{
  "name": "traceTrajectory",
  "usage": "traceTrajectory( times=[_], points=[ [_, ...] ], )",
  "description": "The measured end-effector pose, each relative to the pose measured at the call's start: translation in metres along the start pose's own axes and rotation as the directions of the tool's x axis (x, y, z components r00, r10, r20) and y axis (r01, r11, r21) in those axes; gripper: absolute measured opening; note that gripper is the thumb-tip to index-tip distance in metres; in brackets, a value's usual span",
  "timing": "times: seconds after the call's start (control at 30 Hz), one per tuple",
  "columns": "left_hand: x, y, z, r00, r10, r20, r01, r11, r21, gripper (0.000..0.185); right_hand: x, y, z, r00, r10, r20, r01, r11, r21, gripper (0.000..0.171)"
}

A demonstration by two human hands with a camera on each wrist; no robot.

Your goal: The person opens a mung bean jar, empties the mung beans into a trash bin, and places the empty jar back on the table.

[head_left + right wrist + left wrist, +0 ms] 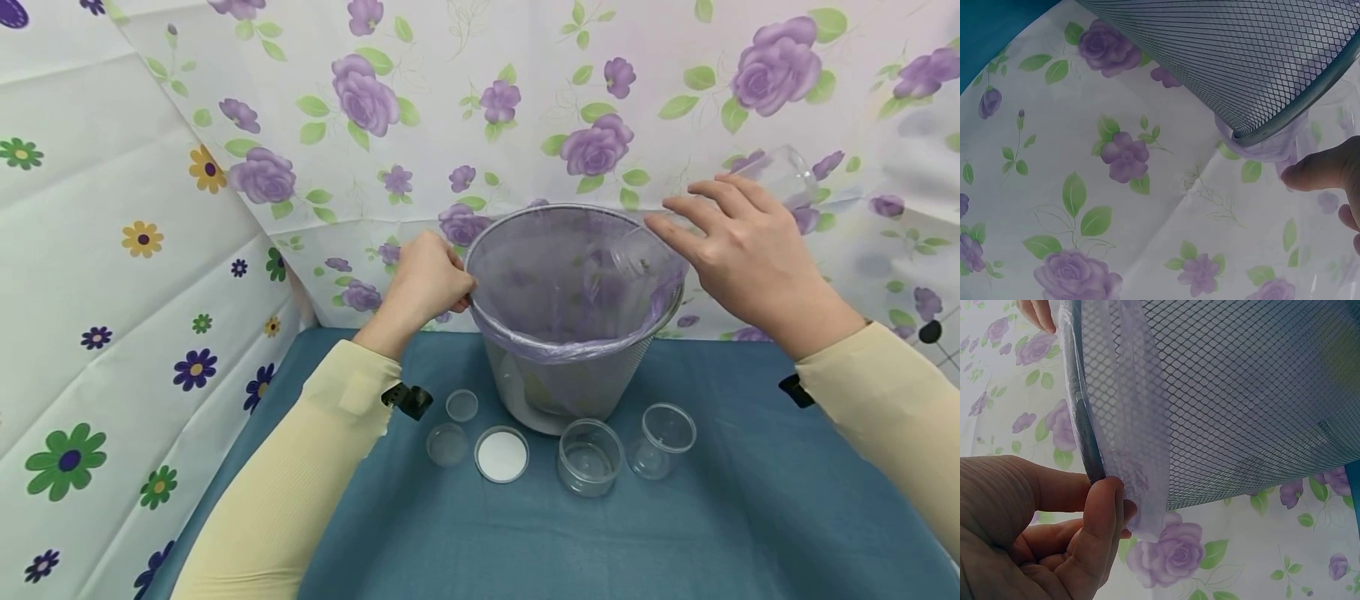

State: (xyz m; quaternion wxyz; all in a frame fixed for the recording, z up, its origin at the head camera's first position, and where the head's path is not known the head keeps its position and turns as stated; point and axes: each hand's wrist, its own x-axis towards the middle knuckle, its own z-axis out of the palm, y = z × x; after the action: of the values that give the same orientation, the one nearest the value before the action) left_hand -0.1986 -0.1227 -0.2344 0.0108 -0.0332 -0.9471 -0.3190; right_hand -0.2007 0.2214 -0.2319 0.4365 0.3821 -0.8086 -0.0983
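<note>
Clear cup [757, 187] held by right hand [738, 250] over bin [573, 333] rim.
Left hand [427, 279] pinching rim; five cups [588, 454] left before bin.

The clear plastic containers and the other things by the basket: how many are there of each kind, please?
Clear cups: 3, one in the right hand over the bin, two on the table
Small clear lids or dishes: 2
White-centred round lid: 1
Mesh waste basket with purple liner: 1, rim held by the left hand
Total: 7
</note>
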Motion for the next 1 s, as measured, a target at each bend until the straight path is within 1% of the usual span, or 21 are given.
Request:
traceTrajectory(
  times=[0.23, 0.33, 0.43, 0.5, 0.63, 1.0],
  points=[
    [-0.0003, -0.0002, 0.0001, 1.000, -0.004, 0.007, 0.004, 1.000, -0.008, 0.025, -0.0004, -0.0002, 0.0006, 1.000, -0.003, -0.004, 0.003, 1.000, 0.001, 0.049],
    [-0.0004, -0.0002, 0.0001, 1.000, -0.003, 0.005, 0.003, 1.000, -0.008, 0.025, -0.0004, -0.0004, 0.0003, 1.000, -0.006, 0.005, 0.006, 1.000, 0.002, 0.053],
    [-0.0003, -0.0003, 0.0002, 1.000, 0.006, -0.001, -0.006, 1.000, -0.006, 0.025, -0.0001, -0.0007, -0.0007, 1.000, -0.009, 0.020, 0.009, 1.000, 0.011, 0.061],
    [-0.0004, -0.0004, 0.0002, 1.000, 0.013, -0.007, -0.013, 1.000, -0.004, 0.026, 0.0004, -0.0007, -0.0007, 1.000, -0.013, 0.023, 0.012, 1.000, 0.020, 0.063],
    [-0.0006, -0.0007, 0.0000, 1.000, 0.024, -0.012, -0.024, 1.000, -0.005, 0.026, 0.0018, -0.0004, 0.0000, 1.000, -0.026, 0.016, 0.026, 0.999, 0.027, 0.059],
    [-0.0010, -0.0017, 0.0002, 0.999, 0.035, -0.014, -0.036, 0.999, -0.016, 0.026, 0.0013, -0.0006, 0.0009, 0.999, -0.043, 0.025, 0.043, 0.999, 0.028, 0.060]
  ],
)
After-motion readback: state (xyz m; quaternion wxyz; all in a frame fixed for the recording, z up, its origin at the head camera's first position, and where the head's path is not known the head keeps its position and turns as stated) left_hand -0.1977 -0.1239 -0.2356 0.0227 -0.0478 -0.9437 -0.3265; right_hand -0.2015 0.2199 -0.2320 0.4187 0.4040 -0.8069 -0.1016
